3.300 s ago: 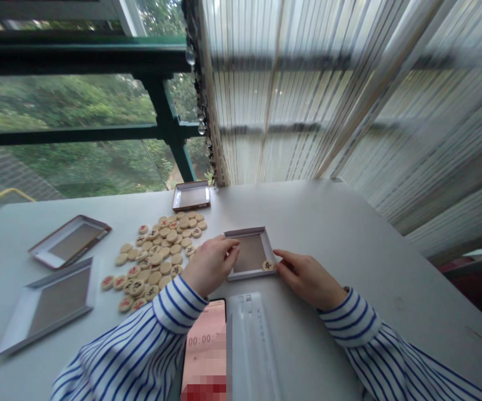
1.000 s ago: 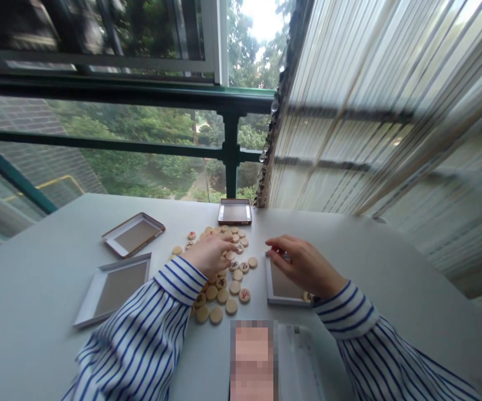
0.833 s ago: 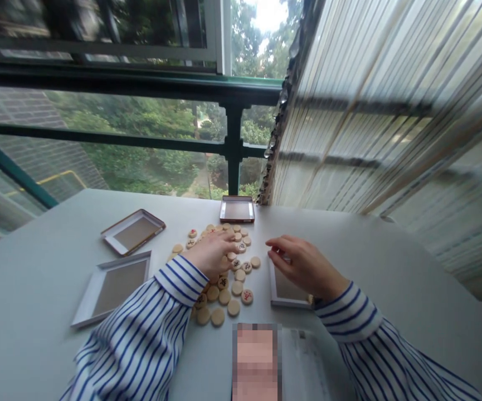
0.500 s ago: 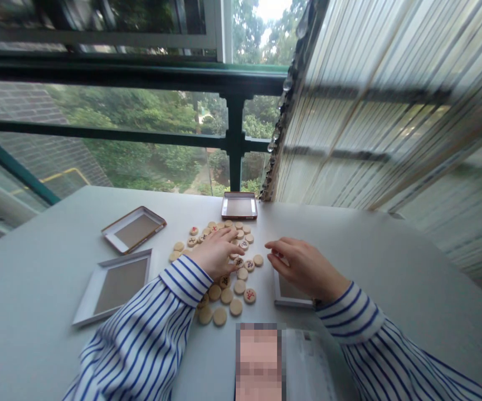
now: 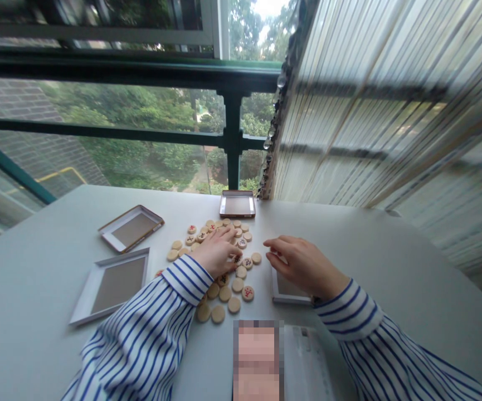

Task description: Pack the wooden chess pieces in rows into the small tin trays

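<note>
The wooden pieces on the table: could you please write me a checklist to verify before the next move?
1. Left hand over the wooden pieces: ok.
2. Left hand gripping a piece: cannot tell, its underside is hidden.
3. Right tray fully visible: not ok, right hand covers part.
4. Left white tray, left brown-edged tray and far tray open side up: ok.
5. Every piece marked on top: not ok, several look blank.
</note>
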Tool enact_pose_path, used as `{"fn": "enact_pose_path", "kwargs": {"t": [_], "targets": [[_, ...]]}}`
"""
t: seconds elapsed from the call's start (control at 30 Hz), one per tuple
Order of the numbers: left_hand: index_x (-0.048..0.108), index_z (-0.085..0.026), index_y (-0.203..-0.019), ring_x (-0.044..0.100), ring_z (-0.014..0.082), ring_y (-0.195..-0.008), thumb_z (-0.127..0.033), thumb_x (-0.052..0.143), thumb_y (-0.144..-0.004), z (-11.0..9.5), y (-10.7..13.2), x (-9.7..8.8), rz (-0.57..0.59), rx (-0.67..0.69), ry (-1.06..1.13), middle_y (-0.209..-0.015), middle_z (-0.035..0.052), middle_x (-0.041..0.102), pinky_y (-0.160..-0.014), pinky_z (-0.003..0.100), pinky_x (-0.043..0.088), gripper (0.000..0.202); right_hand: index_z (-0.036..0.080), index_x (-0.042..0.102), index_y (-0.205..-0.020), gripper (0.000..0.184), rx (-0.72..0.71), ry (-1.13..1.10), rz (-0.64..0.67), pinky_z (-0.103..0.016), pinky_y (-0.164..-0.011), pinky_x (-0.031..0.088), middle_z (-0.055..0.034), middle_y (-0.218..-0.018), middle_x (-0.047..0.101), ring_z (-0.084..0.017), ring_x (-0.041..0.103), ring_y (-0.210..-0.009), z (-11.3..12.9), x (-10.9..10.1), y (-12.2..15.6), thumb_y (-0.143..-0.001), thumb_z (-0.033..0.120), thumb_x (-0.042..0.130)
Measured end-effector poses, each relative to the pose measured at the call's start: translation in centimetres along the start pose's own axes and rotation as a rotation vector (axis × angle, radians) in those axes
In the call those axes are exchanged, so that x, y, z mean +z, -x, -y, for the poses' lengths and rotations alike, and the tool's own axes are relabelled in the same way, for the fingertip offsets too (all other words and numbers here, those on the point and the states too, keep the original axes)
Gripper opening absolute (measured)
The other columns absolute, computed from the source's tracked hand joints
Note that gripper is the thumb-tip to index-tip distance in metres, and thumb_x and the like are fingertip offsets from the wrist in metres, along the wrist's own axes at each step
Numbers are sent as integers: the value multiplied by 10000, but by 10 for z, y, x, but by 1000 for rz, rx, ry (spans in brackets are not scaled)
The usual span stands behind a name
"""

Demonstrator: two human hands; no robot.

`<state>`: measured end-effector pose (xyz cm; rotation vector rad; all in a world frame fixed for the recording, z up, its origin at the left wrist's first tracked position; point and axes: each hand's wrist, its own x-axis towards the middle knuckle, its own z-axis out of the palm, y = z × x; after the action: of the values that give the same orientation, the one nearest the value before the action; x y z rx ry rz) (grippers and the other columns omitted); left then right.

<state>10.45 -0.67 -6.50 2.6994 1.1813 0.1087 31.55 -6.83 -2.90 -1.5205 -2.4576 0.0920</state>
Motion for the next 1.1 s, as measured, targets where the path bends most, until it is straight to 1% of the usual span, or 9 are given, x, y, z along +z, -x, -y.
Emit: {"fn": "enact_pose_path", "kwargs": {"t": [0.1, 0.2, 0.3, 0.4, 0.63, 0.73, 0.87, 1.1], "targets": [[676, -289, -880, 294, 299, -1243, -275, 665, -638, 0, 0, 1, -35, 12, 20, -1319, 54, 398, -1014, 485, 226, 243, 189, 574, -1074, 300, 0, 5, -10, -273, -704, 409, -66, -902, 636, -149, 577, -771, 0, -2, 0, -850, 290, 399], [680, -263, -872, 339, 298, -1215, -273, 673, -630, 1, -1, 2, -88, 34, 32, -1285, 79, 438, -996, 487, 258, 241, 187, 578, -1071, 301, -1, 9, -16, -273, -704, 410, -69, -902, 638, -153, 579, -770, 0, -3, 1, -849, 286, 401], [670, -233, -893, 386, 288, -1178, -261, 657, -649, 2, -2, 1, -157, 64, 38, -1239, 98, 482, -966, 485, 301, 246, 186, 581, -1066, 297, 1, 11, -29, -271, -706, 410, -74, -901, 638, -152, 581, -772, -1, -4, 1, -849, 283, 402], [660, -212, -876, 424, 275, -1143, -249, 636, -675, 1, -2, -3, -211, 95, 19, -1195, 100, 518, -943, 475, 328, 205, 188, 578, -1066, 293, 2, 14, -44, -273, -703, 413, -71, -899, 639, -150, 582, -766, -2, -5, 2, -851, 282, 403], [631, -185, -847, 488, 247, -1067, -282, 622, -705, -5, -2, -12, -256, 137, 43, -1134, 90, 557, -918, 437, 372, 172, 188, 574, -1067, 288, 2, 13, -60, -276, -716, 419, -64, -897, 640, -149, 582, -776, -3, -8, 3, -849, 278, 409], [621, -177, -833, 505, 235, -1038, -259, 621, -709, -8, -2, -14, -300, 174, 56, -1116, 89, 563, -903, 414, 387, 149, 186, 576, -1059, 282, 5, 9, -74, -277, -714, 423, -63, -895, 640, -149, 582, -770, -3, -10, 4, -848, 278, 415], [601, -180, -859, 514, 219, -1018, -235, 606, -721, -13, -1, -18, -347, 227, 78, -1108, 79, 561, -874, 391, 404, 149, 182, 582, -1047, 273, 12, -6, -100, -276, -714, 427, -72, -890, 642, -145, 584, -763, -2, -16, 7, -844, 279, 427], [597, -183, -845, 523, 218, -1002, -263, 584, -740, -23, 4, -27, -387, 243, 68, -1066, 84, 580, -861, 396, 407, 133, 182, 582, -1044, 268, 24, -25, -136, -279, -719, 435, -72, -923, 639, -143, 587, -777, 0, -27, 16, -839, 264, 430]]}}
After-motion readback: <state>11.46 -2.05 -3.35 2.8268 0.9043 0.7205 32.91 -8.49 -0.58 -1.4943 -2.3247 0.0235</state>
